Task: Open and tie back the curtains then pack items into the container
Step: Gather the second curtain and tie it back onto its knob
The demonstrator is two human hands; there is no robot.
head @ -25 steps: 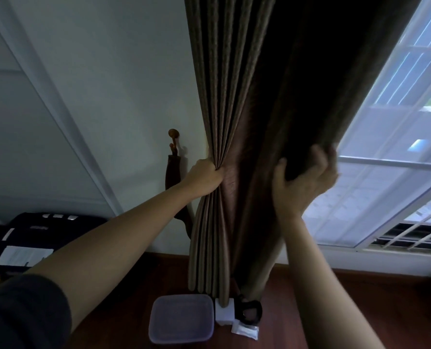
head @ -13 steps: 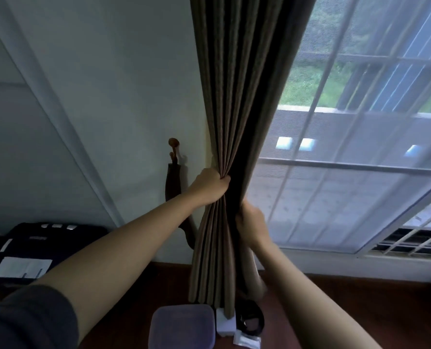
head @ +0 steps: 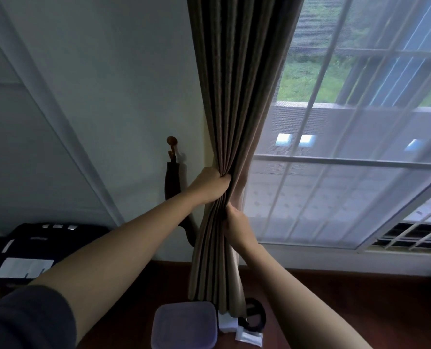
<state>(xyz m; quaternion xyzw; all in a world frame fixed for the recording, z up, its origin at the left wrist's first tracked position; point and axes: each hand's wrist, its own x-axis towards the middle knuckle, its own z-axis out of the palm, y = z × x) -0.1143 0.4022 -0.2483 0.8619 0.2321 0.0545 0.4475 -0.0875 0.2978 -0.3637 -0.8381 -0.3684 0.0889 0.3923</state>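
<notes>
A person is standing at a window (head: 347,172), looking down along both bare arms. The brown curtain (head: 232,96) is already drawn aside and bunched into a narrow column at the window's left edge, leaving the glass uncovered. The left hand (head: 210,183) is gripping the gathered folds at mid-height, fingers wrapped around them. The right hand (head: 237,222) is holding the same bundle just below, its fingers curling behind the cloth. On the wall just left of the curtain, a dark tie-back strap (head: 172,180) is hanging loose from a small round hook (head: 171,141); it is not yet around the curtain. On the wooden floor beneath, a lidded plastic container (head: 184,326) is sitting closed, with small items (head: 244,328) lying beside it. Judging by this, the opening looks done, while tying and all the packing remain.
</notes>
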